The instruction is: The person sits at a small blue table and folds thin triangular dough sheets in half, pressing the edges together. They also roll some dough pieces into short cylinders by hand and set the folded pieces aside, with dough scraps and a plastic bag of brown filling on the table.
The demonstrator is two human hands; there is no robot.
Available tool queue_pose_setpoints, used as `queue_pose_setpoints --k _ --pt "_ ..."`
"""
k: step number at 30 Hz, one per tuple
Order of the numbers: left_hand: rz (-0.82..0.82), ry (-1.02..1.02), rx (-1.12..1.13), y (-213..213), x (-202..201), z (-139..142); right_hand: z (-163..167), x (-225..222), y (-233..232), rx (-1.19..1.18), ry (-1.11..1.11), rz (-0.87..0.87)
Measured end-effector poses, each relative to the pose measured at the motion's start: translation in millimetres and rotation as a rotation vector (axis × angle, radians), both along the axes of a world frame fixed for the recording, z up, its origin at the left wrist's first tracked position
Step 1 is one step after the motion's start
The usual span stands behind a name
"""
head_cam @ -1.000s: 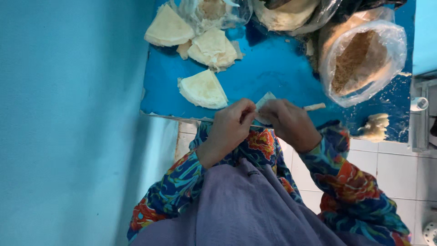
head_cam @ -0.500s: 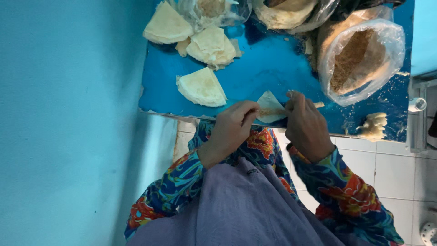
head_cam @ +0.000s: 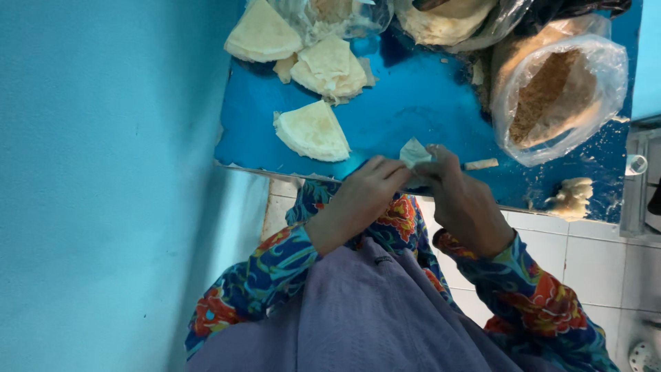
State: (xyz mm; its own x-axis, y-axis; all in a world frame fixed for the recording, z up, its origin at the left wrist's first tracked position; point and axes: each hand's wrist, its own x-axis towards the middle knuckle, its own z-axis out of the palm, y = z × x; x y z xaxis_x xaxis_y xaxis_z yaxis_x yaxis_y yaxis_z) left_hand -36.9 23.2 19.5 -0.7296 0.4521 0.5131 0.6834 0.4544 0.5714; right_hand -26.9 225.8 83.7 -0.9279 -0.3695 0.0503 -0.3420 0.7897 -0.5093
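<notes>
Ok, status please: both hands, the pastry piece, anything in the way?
Left hand and right hand both pinch the small pastry piece at the blue table edge. Nothing between them.

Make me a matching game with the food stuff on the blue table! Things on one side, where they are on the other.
Things:
1. small folded dough piece
2. clear bag of brown crumbs
3. single dough triangle
4. lump of dough

Places:
A. at the table's near edge, below the bag
B. pinched between the left hand and right hand
C. far right of the blue table
D. lying flat, alone, left of the hands

Pairs: 1-B, 2-C, 3-D, 4-A
</notes>
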Motion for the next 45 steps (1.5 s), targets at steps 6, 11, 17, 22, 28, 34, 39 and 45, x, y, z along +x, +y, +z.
queue_pose_setpoints --k 6,11,17,22,28,34,39,45 --pt "-0.004 0.114 -0.131 4.2 -15.6 -4.3 0.1 -11.8 4.0 0.035 0.22 0.158" --pt "0.123 0.024 -0.104 16.6 -21.7 2.0 8.1 -41.7 3.7 -0.192 -0.178 0.083" --pt "0.086 0.235 -0.336 15.6 -10.5 2.9 -4.4 -24.5 7.0 -0.072 0.084 0.109" --pt "0.098 0.257 -0.328 17.2 -15.1 -2.4 -15.3 -13.6 11.9 0.058 0.309 0.177" --pt "-0.018 -0.331 -0.178 19.0 -56.2 2.2 6.9 -54.3 14.9 -0.242 -0.338 0.095" --pt "0.011 -0.053 -0.177 13.3 -39.7 2.2 -3.3 -35.6 11.5 -0.152 0.077 0.213" --pt "0.057 0.228 -0.33 13.1 -27.3 0.7 -18.5 -20.3 7.1 0.098 0.345 0.16" --pt "0.088 0.146 -0.275 17.9 -34.2 9.4 -1.6 -40.1 10.8 -0.135 0.056 0.163"
